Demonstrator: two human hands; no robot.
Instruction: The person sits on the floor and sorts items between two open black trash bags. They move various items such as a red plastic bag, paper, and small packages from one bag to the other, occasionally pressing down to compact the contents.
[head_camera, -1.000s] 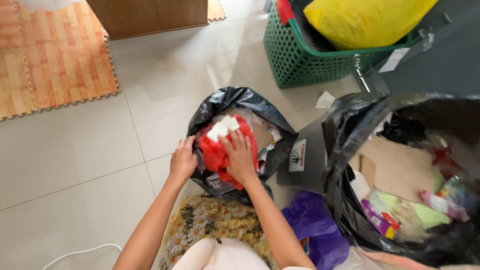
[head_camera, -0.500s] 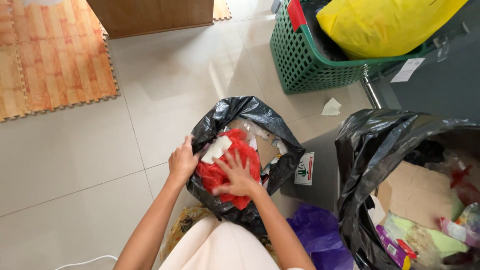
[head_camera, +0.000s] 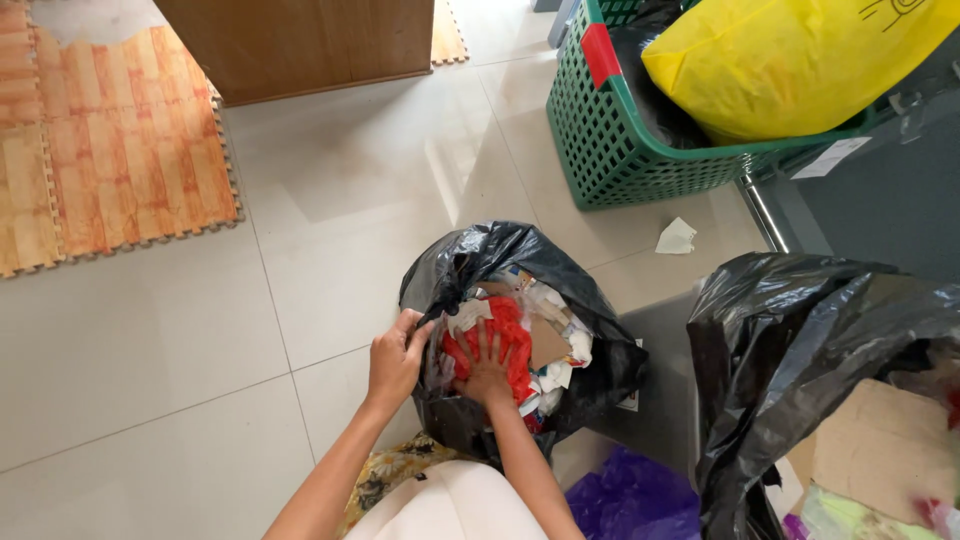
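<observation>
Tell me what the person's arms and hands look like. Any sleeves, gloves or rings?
Both arms are bare all the way down, with no sleeves showing. The left hand and the right hand wear no gloves. I can't see any ring, watch or bracelet, though the hands are small in the picture. Each hand is slim, with its fingers showing.

A pale tiled floor (head_camera: 150, 330) is occupied by two black plastic rubbish bags (head_camera: 590, 300), a green plastic basket (head_camera: 610, 140), orange foam mats (head_camera: 110, 150) and a crumpled white paper scrap (head_camera: 677, 237).
</observation>
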